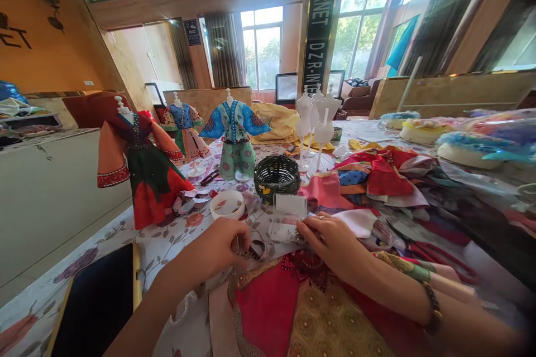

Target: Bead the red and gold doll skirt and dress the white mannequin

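My right hand (337,245) reaches to the right side of a small clear plastic box (290,206) with its lid raised. Its fingertips are bent at a cluster of small shiny beads (293,236) along the box's front edge; anything pinched there is too small to make out. My left hand (221,242) is closed, fingers curled downward beside a dark brown loop (257,249). What it grips is hidden. Below both hands lies a red and gold patterned doll garment (268,309) with a dark red flower-shaped trim (310,270) at its top.
A white ring (227,205) and dark woven basket (277,178) stand beyond my hands. Dressed doll forms (146,162) stand left, bare white ones (324,128) behind. Fabric scraps (389,175) and red-handled scissors (444,259) lie right. A black tablet (100,295) lies at left.
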Tool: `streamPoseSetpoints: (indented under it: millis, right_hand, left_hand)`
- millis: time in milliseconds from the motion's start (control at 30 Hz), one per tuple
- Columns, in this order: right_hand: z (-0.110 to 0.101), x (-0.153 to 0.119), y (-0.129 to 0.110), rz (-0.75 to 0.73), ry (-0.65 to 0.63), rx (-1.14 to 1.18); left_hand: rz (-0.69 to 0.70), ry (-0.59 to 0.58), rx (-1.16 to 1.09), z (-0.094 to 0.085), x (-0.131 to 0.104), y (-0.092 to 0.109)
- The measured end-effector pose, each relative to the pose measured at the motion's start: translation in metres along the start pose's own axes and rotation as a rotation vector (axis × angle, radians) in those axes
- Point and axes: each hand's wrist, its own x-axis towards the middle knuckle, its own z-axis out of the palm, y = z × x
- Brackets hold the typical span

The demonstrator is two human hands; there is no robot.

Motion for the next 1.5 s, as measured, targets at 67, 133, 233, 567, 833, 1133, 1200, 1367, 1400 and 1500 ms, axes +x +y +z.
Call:
streamPoseSetpoints:
  millis: [67, 133, 233, 567, 833, 1133, 1200, 1367, 1400, 1500]
  right_hand:
    - [-0.001, 0.000, -0.001, -0.012, -0.008, -0.011]
    - [-0.001, -0.001, -0.001, -0.027, -0.016, -0.022]
    - [-0.001, -0.001, -0.002, -0.055, -0.037, -0.030]
    - [-0.007, -0.023, -0.041, -0.281, -0.156, 0.157]
    - [-0.002, -0.036, -0.056, -0.387, -0.259, 0.112]
    - [0.009, -0.041, -0.056, -0.617, -0.163, 0.198]
    - [0.020, -0.046, -0.057, -0.671, -0.132, 0.176]
    - [0.034, -0.058, -0.058, -0.712, -0.080, 0.095]
    - [0.034, -0.059, -0.058, -0.716, -0.071, 0.088]
    - [0.033, -0.061, -0.060, -0.724, -0.019, 0.082]
  left_hand:
    - [-0.001, -0.056, -0.002, 0.000, -0.005, 0.002]
    - [-0.024, -0.081, 0.009, -0.001, -0.009, 0.004]
    - [-0.051, -0.103, 0.027, -0.002, -0.012, 0.005]
    - [-0.076, -0.291, -0.056, -0.004, -0.022, 0.005]
    - [-0.080, -0.268, -0.081, -0.005, -0.018, 0.003]
    - [-0.020, -0.169, -0.006, 0.002, -0.002, -0.005]
    - [-0.007, -0.198, -0.034, 0.005, -0.001, -0.009]
    - [0.024, -0.189, -0.023, 0.009, 0.001, -0.013]
    - [0.025, -0.185, -0.017, 0.008, 0.001, -0.013]
    - [0.016, -0.179, -0.005, 0.008, 0.001, -0.011]
